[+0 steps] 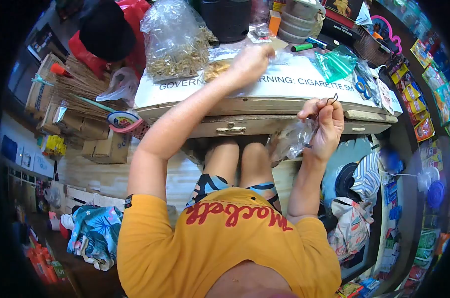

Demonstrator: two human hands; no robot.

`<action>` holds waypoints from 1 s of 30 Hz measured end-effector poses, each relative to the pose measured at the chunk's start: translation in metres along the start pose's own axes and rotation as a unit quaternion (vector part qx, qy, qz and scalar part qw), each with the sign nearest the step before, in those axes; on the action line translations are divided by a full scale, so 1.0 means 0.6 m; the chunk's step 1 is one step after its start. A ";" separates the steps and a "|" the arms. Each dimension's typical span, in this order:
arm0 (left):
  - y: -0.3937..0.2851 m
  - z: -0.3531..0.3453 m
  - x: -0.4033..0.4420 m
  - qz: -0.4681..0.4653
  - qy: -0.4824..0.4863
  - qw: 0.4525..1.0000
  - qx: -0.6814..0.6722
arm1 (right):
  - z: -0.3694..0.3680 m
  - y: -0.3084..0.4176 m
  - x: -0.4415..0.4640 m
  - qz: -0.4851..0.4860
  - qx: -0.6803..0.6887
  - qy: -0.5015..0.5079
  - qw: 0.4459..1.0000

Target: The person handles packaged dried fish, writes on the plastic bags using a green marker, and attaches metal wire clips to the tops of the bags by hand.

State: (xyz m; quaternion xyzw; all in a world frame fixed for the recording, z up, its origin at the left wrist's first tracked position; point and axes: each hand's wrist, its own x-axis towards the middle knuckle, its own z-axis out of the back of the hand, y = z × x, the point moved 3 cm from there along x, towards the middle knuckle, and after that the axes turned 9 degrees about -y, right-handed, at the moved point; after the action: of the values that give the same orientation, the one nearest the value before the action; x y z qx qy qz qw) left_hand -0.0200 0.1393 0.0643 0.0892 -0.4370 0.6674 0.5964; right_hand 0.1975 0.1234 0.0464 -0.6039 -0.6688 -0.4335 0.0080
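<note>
My left hand [252, 64] reaches over the white printed tabletop [185, 94], its fingers closed near a small piece of clear plastic [283, 58]; what they hold is unclear. Beside that forearm lies a golden-brown bundle in plastic [216, 70]. My right hand [325, 121] is raised at the table's front edge, fingers curled round a clear plastic bag [292, 140] that hangs beside the palm. A thin dark loop [332, 99] sticks up from its fingertips.
A large clear bag of dried stalks [177, 57] stands at the back left. Toward the right lie a green plastic bag [336, 64], a green marker [303, 47] and blue-handled scissors [362, 88]. Stacked round containers [295, 25] stand behind. Below the tabletop is a drawer [230, 128].
</note>
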 end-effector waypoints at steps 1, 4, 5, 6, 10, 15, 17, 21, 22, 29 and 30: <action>-0.027 -0.003 -0.020 -0.030 -0.006 0.999 0.044 | 0.002 0.002 -0.002 -0.002 -0.001 0.000 1.000; -0.064 -0.011 -0.051 -0.090 -0.016 0.986 0.137 | 0.002 0.019 -0.003 -0.003 -0.030 0.015 0.999; -0.067 -0.014 -0.055 -0.104 -0.019 0.981 0.162 | 0.003 0.024 -0.004 -0.012 -0.036 0.013 0.999; -0.066 -0.017 -0.056 -0.119 -0.006 0.981 0.152 | 0.004 0.030 -0.004 -0.021 -0.042 0.012 0.999; -0.048 -0.017 -0.046 -0.159 0.010 0.977 0.140 | 0.009 0.036 -0.008 -0.060 -0.041 0.003 0.997; -0.081 0.022 -0.038 -0.084 -0.073 0.993 -0.041 | 0.012 0.047 0.004 -0.003 -0.044 -0.034 0.998; -0.116 0.050 -0.038 -0.030 -0.050 0.987 -0.152 | 0.001 0.055 0.013 0.000 -0.064 -0.042 0.997; -0.168 0.069 -0.051 0.007 -0.020 0.965 -0.260 | -0.037 0.065 0.028 0.062 -0.078 -0.042 0.994; -0.182 0.071 -0.056 0.009 -0.012 0.964 -0.265 | -0.040 0.068 0.033 0.090 -0.101 -0.043 0.990; -0.246 0.074 -0.081 -0.119 -0.041 0.948 -0.292 | -0.058 0.088 0.040 0.170 -0.162 -0.030 0.972; -0.247 0.069 -0.085 -0.097 -0.032 0.943 -0.316 | -0.058 0.088 0.039 0.166 -0.162 -0.036 0.972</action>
State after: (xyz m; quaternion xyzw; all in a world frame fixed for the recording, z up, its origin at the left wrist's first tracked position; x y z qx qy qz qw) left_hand 0.1066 0.0602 0.1273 -0.0402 -0.6335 0.4303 0.6417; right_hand 0.2166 0.1160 0.1108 -0.7148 -0.4803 -0.5064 -0.0426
